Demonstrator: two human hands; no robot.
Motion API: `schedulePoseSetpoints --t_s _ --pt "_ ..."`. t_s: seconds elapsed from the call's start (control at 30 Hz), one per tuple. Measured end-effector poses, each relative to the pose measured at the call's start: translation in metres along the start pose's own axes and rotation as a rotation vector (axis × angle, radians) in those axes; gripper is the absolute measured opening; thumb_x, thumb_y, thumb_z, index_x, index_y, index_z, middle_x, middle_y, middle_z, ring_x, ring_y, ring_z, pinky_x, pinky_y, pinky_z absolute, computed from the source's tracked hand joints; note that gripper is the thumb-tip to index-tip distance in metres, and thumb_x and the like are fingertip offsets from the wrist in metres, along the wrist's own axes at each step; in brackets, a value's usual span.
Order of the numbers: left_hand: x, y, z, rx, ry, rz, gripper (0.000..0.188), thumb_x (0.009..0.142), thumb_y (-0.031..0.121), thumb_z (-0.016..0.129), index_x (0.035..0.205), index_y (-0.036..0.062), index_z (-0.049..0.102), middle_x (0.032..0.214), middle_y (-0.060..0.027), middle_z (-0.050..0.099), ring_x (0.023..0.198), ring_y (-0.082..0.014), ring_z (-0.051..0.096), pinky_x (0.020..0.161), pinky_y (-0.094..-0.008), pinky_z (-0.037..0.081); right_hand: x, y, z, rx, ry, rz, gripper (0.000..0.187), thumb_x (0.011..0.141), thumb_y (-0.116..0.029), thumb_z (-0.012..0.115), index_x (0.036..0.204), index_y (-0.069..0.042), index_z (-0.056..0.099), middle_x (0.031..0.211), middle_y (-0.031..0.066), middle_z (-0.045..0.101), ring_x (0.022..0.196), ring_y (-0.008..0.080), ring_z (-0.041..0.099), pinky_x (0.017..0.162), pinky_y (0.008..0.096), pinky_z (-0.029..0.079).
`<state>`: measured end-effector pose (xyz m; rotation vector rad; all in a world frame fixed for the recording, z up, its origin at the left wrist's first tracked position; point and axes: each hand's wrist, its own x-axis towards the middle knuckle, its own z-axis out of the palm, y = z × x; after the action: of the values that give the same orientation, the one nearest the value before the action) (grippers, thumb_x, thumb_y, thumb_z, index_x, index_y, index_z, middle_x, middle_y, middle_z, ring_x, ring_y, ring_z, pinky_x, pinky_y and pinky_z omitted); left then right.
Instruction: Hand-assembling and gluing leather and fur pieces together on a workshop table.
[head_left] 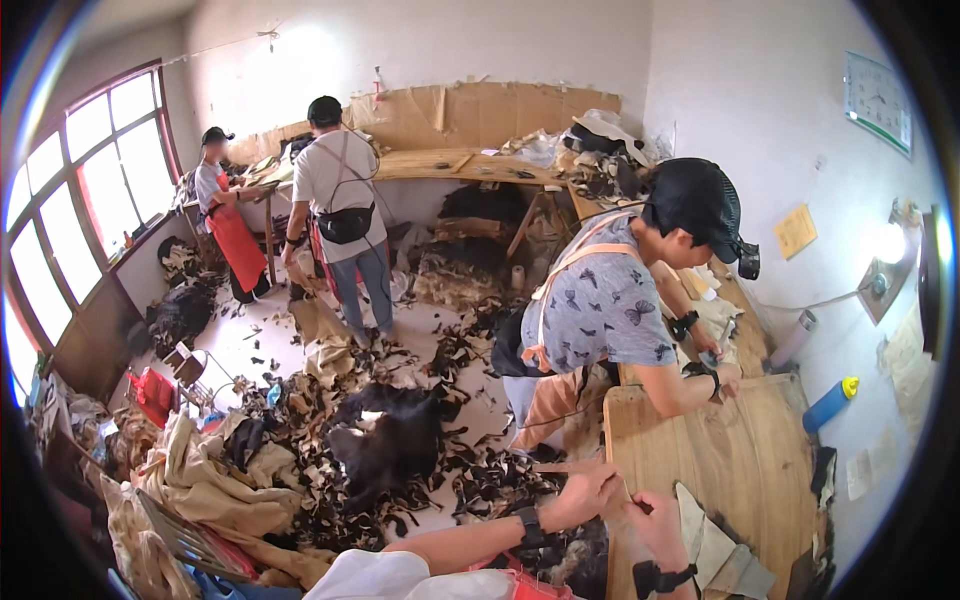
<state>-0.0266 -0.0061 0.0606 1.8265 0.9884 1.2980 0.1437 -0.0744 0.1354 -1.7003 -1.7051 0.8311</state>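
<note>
My left hand [582,496] is closed beside the edge of a wooden table [715,430], a dark band on its wrist. A thin flat tan strip [565,467] sticks out from its fingers; I cannot tell its material. My right hand [657,532] is close by, over the table's near corner, with its fingers pinched together and a dark band on the wrist. Whatever it grips is too small to make out. Pale, cut hide pieces [715,550] lie on the table just right of my right hand.
A co-worker [600,290] in a grey shirt leans over the far part of the table. Dark hide scraps [385,440] cover much of the floor; pale hides [210,470] heap at left. Two people [335,200] stand by the back bench. A blue bottle [830,405] is along the right wall.
</note>
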Motion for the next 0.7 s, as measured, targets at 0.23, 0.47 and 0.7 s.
schedulePoseSetpoints --t_s 0.23,0.47,0.7 --pt "-0.003 0.051 -0.026 -0.237 -0.487 -0.218 0.042 0.106 0.034 0.057 0.08 0.0008 0.06 0.067 -0.02 0.051 0.061 -0.0114 0.05 0.057 -0.0355 0.043 -0.045 -0.006 0.016 0.134 -0.01 0.182 0.025 0.091 -0.018 0.071 0.08 0.004 0.065 0.064 -0.0012 0.055 0.063 0.0042 0.047 0.054 0.0268 0.038" --pt "-0.016 0.074 -0.021 -0.667 -0.632 -0.377 0.062 0.108 0.048 0.049 0.071 0.0002 0.059 0.067 0.009 0.05 0.064 -0.0048 0.043 0.057 -0.0285 0.039 -0.072 -0.012 0.011 0.582 -0.028 0.302 0.023 0.096 -0.018 0.067 0.086 0.002 0.073 0.075 -0.0054 0.064 0.069 0.0034 0.056 0.057 0.0234 0.042" --pt "-0.023 0.077 -0.02 -0.973 -0.707 -0.406 0.054 0.109 0.048 0.047 0.071 0.0117 0.058 0.068 0.0092 0.048 0.064 -0.0027 0.041 0.056 -0.0239 0.036 -0.1 -0.033 0.015 1.321 -0.289 0.453 0.027 0.107 -0.027 0.051 0.108 -0.004 0.065 0.096 0.0054 0.068 0.086 0.0149 0.066 0.07 0.0302 0.053"
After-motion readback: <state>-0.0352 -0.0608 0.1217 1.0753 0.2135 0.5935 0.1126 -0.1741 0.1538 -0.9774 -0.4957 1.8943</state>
